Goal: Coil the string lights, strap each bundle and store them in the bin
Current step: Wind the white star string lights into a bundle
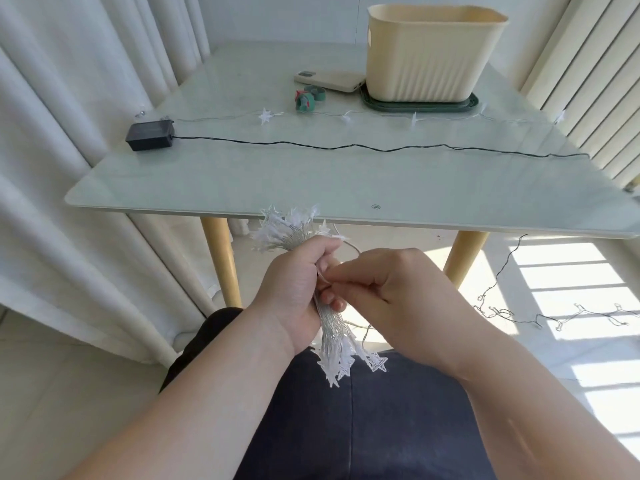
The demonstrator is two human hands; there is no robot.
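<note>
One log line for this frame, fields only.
stage: coiling | left hand: grips star-light bundle | right hand: pinches wire | straps: on table, unused | bin: on green tray

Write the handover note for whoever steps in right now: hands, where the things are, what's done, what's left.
Left hand grips the star-light bundle; right hand pinches one of its wires.
Some star strand lies uncoiled on the table, near the straps and the bin.
The dark-wired string runs uncoiled from the battery box across the table.
Done: many stars coiled. Left: finish the coil, strap it, coil and strap the dark-wired string, bin both. The bin's inside is hidden.
</note>
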